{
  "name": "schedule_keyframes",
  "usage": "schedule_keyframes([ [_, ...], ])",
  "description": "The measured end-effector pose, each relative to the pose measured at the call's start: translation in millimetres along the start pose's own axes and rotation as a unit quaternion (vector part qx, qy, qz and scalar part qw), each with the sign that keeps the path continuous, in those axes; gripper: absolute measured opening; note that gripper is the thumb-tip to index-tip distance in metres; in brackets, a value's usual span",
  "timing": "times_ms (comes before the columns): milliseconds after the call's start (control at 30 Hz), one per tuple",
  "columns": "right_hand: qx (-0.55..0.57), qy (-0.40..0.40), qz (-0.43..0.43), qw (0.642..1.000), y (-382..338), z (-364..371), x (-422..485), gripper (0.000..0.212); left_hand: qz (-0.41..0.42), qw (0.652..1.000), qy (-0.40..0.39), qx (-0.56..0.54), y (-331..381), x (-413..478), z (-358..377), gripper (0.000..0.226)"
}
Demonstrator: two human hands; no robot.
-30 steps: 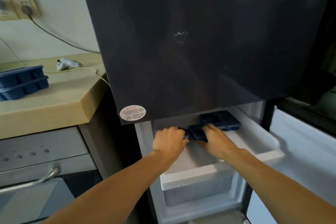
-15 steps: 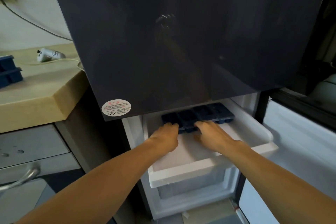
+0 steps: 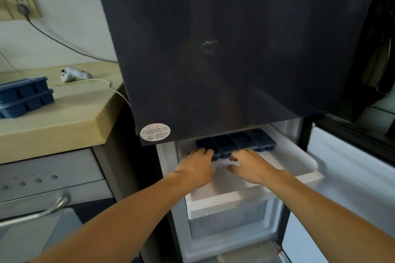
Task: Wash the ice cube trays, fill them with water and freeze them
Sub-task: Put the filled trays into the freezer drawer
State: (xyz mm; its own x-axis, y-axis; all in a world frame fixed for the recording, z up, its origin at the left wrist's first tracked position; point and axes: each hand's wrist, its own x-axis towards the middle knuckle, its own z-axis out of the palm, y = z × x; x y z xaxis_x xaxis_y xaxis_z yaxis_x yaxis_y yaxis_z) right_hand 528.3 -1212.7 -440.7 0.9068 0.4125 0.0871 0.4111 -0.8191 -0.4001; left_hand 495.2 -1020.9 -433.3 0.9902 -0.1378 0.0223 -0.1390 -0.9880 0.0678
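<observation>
A dark blue ice cube tray (image 3: 237,141) lies at the back of the pulled-out white freezer drawer (image 3: 299,168), partly hidden under the dark upper fridge door (image 3: 224,49). My left hand (image 3: 197,166) rests at the tray's near left edge, fingertips touching it. Its near right edge is touched by the spread fingers of my right hand (image 3: 250,165). Neither hand clearly grips the tray. Two more blue ice cube trays (image 3: 23,96) sit stacked on the beige counter at the left.
A white plug adapter (image 3: 73,74) with a cord lies on the counter (image 3: 64,121). A wall socket (image 3: 19,7) holds a grey cable. Below the counter is a grey oven front with a metal handle (image 3: 49,209). The open lower freezer door (image 3: 352,188) stands at the right.
The tray has been slid further back and set down in the drawer; both hands have pulled slightly away, fingers loosened. The camera swung right, then back left.
</observation>
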Motion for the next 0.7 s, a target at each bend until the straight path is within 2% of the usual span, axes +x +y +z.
schedule_keyframes([
  [167,-0.002,0.006,-0.010,1.000,-45,-18,-23,0.025,0.058,0.996,0.056,-0.041,-12,-56,-21,0.044],
  [300,-0.001,0.020,-0.048,0.999,-95,-31,-43,0.027,0.068,0.988,0.118,-0.073,-39,-107,-37,0.037],
  [433,-0.003,0.023,-0.089,0.996,-160,-40,-56,0.034,0.058,0.974,0.191,-0.104,-81,-155,-62,0.023],
  [567,0.036,0.042,-0.163,0.985,-241,-49,-60,0.032,0.039,0.957,0.264,-0.114,-133,-204,-92,0.023],
  [700,0.061,0.122,-0.246,0.960,-334,-60,-48,0.046,0.011,0.940,0.321,-0.117,-188,-255,-126,0.030],
])
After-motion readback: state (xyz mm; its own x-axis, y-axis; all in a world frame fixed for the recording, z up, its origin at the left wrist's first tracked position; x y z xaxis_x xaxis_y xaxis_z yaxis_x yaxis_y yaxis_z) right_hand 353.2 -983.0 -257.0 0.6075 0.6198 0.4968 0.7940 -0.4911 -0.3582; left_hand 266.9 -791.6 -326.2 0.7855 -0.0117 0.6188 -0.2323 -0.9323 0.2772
